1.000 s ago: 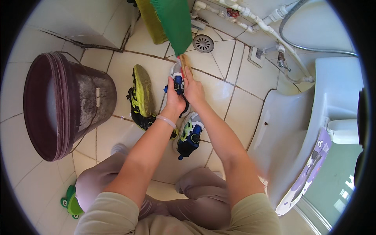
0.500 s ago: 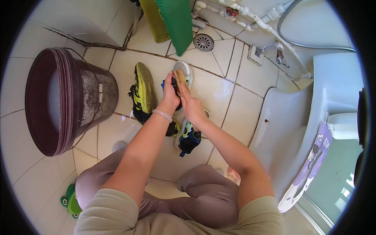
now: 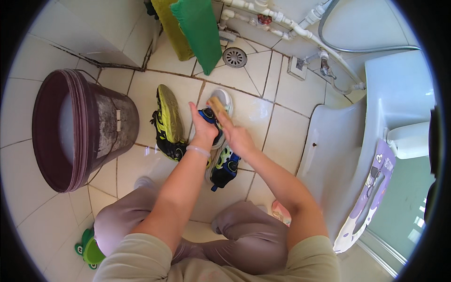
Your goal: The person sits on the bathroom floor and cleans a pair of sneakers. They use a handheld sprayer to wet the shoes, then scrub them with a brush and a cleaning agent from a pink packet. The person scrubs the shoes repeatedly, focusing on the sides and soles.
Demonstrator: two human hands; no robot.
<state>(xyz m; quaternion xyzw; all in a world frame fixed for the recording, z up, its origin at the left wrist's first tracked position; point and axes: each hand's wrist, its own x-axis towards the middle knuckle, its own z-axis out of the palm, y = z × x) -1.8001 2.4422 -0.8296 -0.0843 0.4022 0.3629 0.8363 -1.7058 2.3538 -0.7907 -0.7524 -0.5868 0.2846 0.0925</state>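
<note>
My right hand (image 3: 238, 140) is closed around a wooden brush (image 3: 218, 109). The brush lies slantwise over a sneaker (image 3: 224, 96) with a pale toe and blue-black upper. My left hand (image 3: 203, 127) is at that sneaker's near left side, holding it; the thumb sticks up and apart, while the other fingers are mostly hidden. Just nearer to me, below the right hand, a black, blue and green sneaker (image 3: 224, 173) rests on the tiles. Left of my hands, a yellow-and-black sneaker (image 3: 169, 115) lies on its side, with dark shoe parts (image 3: 176, 149) at its near end.
A dark red bucket (image 3: 112, 120) holding cloudy liquid stands at the left. Green and yellow boards (image 3: 199, 35) stand at the back, near a round floor drain (image 3: 235, 57) and white pipes (image 3: 300, 29). A white basin-like fixture (image 3: 329, 141) fills the right side.
My left thumb has lifted away from the brush and now points up. The brush has shifted slightly over the sneaker, and more of the blue upper shows. The whole view has shifted a little.
</note>
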